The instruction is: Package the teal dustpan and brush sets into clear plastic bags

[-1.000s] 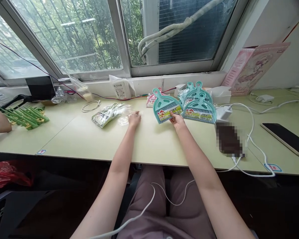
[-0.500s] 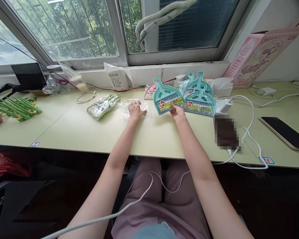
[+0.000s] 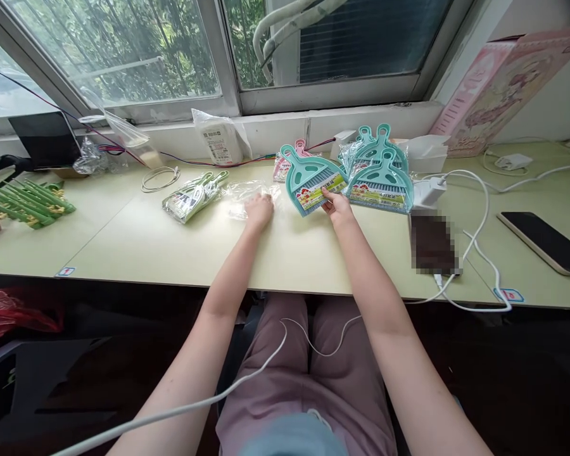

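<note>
Nearest to me are the person's knees and a white cable lying over them, then the front edge of the pale desk. A little further in, the left hand lies flat and open on an empty clear plastic bag, pressing it to the desk without closing around it. Just beside it, the right hand has its grip closed on the lower edge of one teal dustpan set, thumb on the label, holding it tilted above the desk. This set has no bag around it, and I judge that the packing of this piece is only at its start: bag is ready, set is in hand, but not yet inside. To the right, touching it, a pile of teal sets waits; some seem wrapped already, though I cannot tell for all. To the left lies a bagged bundle of green sets, probably finished work. Far left, a co-worker's green pieces lie near the window.
</note>
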A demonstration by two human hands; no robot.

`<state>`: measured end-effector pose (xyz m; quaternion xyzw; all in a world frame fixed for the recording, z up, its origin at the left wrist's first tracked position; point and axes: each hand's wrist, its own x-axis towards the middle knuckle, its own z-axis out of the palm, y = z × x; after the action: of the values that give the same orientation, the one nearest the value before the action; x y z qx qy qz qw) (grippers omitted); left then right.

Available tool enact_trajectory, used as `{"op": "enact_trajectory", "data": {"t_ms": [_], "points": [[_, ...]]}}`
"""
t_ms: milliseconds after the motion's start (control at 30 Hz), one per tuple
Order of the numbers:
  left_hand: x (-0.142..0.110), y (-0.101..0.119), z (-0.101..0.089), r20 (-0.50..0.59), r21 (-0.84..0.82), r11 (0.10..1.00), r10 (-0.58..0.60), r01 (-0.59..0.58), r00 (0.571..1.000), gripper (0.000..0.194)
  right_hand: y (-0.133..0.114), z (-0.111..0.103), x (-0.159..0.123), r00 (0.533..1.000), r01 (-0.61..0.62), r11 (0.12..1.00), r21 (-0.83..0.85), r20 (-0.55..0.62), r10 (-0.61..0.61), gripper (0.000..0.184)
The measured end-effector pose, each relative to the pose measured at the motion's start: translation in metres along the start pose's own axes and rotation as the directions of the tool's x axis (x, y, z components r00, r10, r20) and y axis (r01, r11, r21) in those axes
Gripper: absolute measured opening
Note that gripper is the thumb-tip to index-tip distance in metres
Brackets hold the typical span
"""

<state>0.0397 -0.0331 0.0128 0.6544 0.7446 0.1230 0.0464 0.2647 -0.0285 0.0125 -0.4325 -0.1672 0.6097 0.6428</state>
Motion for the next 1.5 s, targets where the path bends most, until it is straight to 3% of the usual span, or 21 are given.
{"op": "enact_trajectory", "data": {"t_ms": [167, 467, 600, 733, 900, 1167, 1500], "points": [[0.009, -0.028, -0.016, -0.043, 0.017, 0.976, -0.215, 0.216, 0.976, 0.037, 0.001, -0.001, 0.000, 1.000, 0.006, 0.999, -0.039, -0.014, -0.007, 0.021], [0.012, -0.028, -0.020, -0.086, 0.091, 0.968, -0.226, 0.234, 0.970, 0.037, 0.002, -0.001, 0.001, 1.000, 0.003, 0.997, -0.079, -0.011, -0.004, 0.019], [0.011, -0.034, -0.028, -0.215, 0.025, 0.962, -0.261, 0.273, 0.941, 0.040, 0.002, 0.000, 0.002, 1.000, -0.010, 0.994, -0.111, -0.027, 0.007, 0.019], [0.009, -0.033, -0.033, -0.289, -0.055, 0.972, -0.232, 0.226, 0.929, 0.032, 0.003, 0.000, 0.002, 1.000, -0.008, 0.988, -0.156, -0.021, 0.005, 0.018], [0.007, -0.023, -0.031, -0.306, -0.051, 0.979, -0.202, 0.196, 0.930, 0.037, 0.004, 0.003, 0.002, 1.000, -0.024, 0.977, -0.213, -0.002, 0.024, 0.019], [0.007, -0.025, -0.023, -0.293, -0.019, 0.987, -0.156, 0.158, 0.943, 0.044, 0.009, 0.015, -0.013, 0.985, 0.007, 0.969, -0.247, 0.169, 0.036, 0.022], [0.006, -0.023, -0.024, -0.328, -0.022, 0.988, -0.154, 0.155, 0.932, 0.043, 0.008, 0.012, -0.007, 0.994, 0.103, 0.955, -0.277, 0.057, -0.091, 0.024]]}}
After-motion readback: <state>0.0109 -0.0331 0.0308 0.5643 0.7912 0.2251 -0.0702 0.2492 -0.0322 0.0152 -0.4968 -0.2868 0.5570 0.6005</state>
